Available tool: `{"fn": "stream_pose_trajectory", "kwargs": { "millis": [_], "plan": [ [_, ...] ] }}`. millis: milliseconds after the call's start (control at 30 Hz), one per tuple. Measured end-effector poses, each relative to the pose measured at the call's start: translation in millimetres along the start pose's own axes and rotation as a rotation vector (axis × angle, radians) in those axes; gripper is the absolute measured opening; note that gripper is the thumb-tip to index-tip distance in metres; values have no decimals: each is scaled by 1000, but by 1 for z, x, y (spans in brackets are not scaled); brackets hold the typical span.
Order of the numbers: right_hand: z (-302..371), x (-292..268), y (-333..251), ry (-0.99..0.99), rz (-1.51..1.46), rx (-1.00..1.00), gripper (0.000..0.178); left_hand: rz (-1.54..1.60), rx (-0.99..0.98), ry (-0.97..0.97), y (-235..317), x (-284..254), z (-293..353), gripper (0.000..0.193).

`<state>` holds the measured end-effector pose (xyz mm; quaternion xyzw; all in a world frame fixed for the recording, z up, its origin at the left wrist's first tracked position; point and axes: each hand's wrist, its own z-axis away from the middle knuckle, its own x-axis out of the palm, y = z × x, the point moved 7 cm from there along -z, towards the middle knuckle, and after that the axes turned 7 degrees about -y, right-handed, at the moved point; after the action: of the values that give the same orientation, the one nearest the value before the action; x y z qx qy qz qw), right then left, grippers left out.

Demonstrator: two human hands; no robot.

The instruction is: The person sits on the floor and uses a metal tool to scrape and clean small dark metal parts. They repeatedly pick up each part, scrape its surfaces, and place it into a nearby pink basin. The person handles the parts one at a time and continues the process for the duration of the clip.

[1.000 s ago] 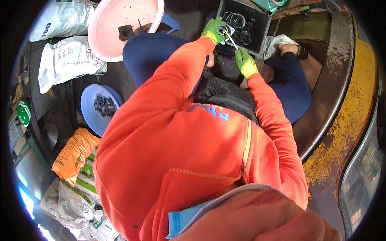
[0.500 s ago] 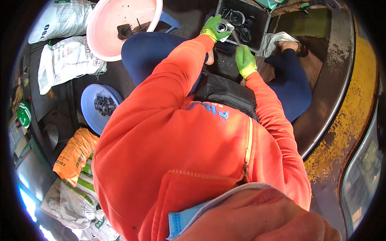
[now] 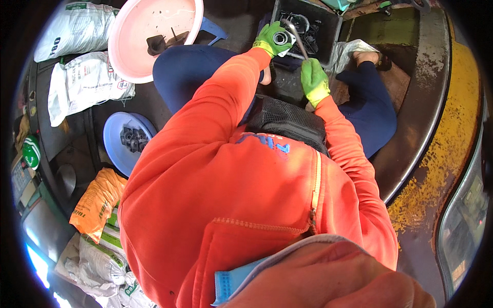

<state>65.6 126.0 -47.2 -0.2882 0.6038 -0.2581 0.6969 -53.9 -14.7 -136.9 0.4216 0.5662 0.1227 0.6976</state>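
Dark parts lie mid-floor in a blue basin; darker pieces sit by the lower right rim of a pink basin. At a black bin's near left corner, the gloved left hand clamps its fingers around a ring-ended metal part; the right hand's fingers wrap a metal rod.

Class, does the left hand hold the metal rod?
No, the right hand grips the metal rod; the left hand holds a ring-shaped part.
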Motion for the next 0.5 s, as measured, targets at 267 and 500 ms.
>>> {"fn": "stream_pose_trajectory", "kwargs": {
  "millis": [267,500],
  "plan": [
    [1,10,6,-89,124,-54,24,-12,-34,-68,-13,16,-1,63],
    [-2,19,26,-72,91,111,26,65,-94,38,-29,14,-2,61]
  ]
}}
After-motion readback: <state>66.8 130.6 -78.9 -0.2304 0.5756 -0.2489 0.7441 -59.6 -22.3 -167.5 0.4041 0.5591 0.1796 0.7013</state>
